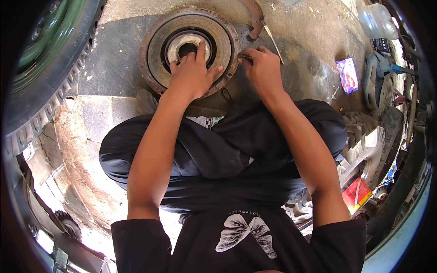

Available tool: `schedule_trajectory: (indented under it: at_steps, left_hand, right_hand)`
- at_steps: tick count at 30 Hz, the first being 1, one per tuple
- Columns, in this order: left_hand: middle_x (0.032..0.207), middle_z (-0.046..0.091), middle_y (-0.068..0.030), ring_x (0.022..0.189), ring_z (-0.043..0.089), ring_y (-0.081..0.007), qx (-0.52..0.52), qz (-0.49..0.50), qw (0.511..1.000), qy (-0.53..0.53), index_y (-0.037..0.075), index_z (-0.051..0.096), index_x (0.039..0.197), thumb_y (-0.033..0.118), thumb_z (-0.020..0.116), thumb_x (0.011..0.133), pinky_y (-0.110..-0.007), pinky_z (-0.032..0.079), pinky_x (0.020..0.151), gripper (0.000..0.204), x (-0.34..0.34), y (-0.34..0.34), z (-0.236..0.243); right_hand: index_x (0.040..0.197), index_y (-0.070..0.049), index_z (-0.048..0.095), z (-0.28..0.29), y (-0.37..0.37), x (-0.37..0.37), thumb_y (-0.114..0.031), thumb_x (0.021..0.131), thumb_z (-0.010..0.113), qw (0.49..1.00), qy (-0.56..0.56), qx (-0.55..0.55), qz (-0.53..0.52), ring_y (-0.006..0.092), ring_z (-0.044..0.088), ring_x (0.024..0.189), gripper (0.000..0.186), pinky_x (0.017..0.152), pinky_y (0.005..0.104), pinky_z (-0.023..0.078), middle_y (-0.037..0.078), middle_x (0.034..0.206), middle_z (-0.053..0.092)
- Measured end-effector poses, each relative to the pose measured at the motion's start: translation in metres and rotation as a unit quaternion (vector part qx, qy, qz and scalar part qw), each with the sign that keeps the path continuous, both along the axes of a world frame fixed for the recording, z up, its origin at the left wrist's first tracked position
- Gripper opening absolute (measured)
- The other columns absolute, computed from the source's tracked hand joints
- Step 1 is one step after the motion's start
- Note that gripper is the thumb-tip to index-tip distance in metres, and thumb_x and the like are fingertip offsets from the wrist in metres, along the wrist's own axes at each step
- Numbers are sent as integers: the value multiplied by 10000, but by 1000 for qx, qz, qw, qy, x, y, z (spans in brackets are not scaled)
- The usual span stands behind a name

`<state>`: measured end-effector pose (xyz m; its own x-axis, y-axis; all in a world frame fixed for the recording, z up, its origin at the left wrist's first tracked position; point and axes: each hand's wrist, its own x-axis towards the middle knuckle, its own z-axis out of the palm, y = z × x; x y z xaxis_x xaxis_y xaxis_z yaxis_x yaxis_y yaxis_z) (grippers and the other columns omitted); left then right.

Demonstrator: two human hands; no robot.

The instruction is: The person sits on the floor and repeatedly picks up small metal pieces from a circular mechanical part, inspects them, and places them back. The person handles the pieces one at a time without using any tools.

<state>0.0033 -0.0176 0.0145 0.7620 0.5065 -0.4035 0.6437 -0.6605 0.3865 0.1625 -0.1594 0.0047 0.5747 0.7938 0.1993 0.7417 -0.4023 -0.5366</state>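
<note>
A round, rusty brake drum (157, 41) lies flat on the floor in front of my crossed legs. It has a ring of small holes along its rim and a dark opening in its middle. My left hand (189, 76) rests on it with fingers spread, the fingertips reaching the pale inner ring around the opening. My right hand (264, 70) is just beyond the drum's right edge. Its fingers are pinched around a small dark piece (245, 57) close to the rim; its kind is hard to make out.
A curved rusty brake shoe (256, 20) and a thin pale rod (274, 44) lie beyond my right hand. A large tyre with a green wheel (45, 86) stands at left. To the right are a purple packet (347, 75), a clear plastic container (378, 22) and several parts.
</note>
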Motion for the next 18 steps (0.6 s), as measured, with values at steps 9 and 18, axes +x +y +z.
schedule_trajectory:
  at_steps: [9, 18]
  left_hand:
    - [1506, 520, -292, 1427, 487, -441, 6, -4, 1000, 16, 78, 169, 1684, 577, 485, 1056, -649, 292, 1169, 862, -1, -2, 3]
    - [1547, 489, -272, 1452, 469, -423, -12, -13, 998, 55, 92, 140, 1691, 532, 456, 1078, -653, 284, 1189, 817, 6, 1, 11]
  right_hand:
    - [956, -51, 802, 2, 1, -2, -95, 818, 775, 1000, 2, 11, 13, 442, 692, 837, 147, 776, 503, 556, 237, 894, 701]
    - [951, -45, 801, 8, -6, -5, -76, 813, 786, 1000, -3, -10, 16, 402, 701, 803, 142, 733, 463, 557, 201, 870, 704]
